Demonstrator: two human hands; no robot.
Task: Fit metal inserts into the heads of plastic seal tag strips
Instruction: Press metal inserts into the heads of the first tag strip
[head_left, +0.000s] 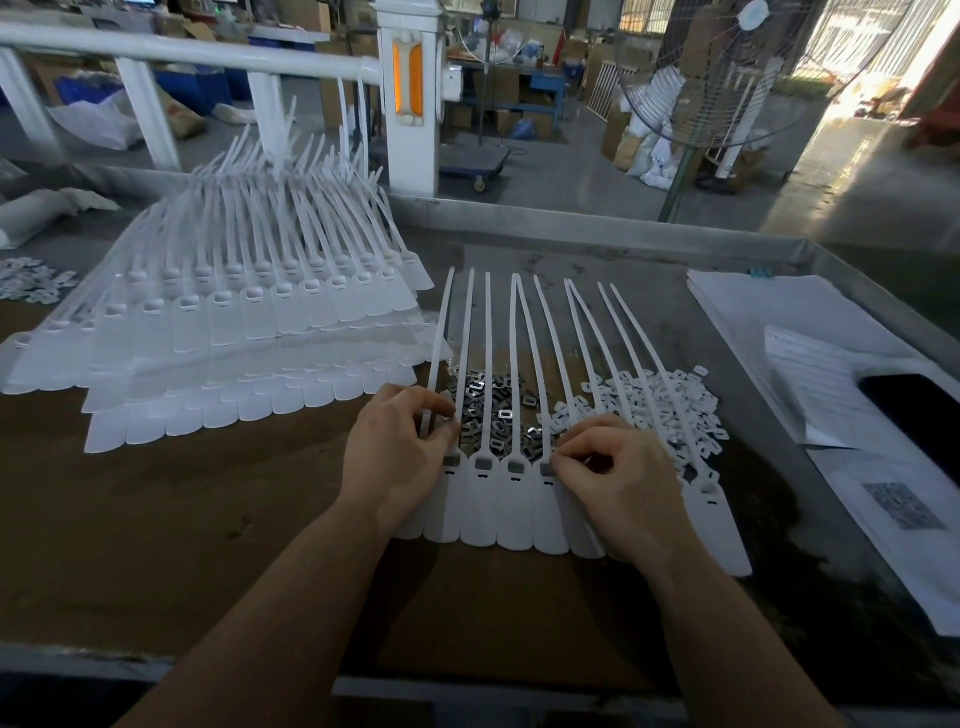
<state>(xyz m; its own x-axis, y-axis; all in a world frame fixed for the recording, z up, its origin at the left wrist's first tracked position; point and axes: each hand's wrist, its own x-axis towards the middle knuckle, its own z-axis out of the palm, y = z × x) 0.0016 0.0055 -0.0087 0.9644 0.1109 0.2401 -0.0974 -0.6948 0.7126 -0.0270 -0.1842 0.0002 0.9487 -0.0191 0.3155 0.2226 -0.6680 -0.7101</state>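
Left hand (400, 447) pinches a strip (435, 358) just above its head; right hand (613, 467) pinches an insert at the next head. Inserts (493, 410) look small, light, slippery, best taken edgewise by fingertips; strips look thin and floppy, best steadied near the head

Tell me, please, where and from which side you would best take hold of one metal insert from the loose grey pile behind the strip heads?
Judging by how they lie, pick a metal insert resting flat on top of the pile, such as the one showing its slot. Come from above and pinch its two long outer edges with thumb and forefinger, between the strip tails that cross the pile.
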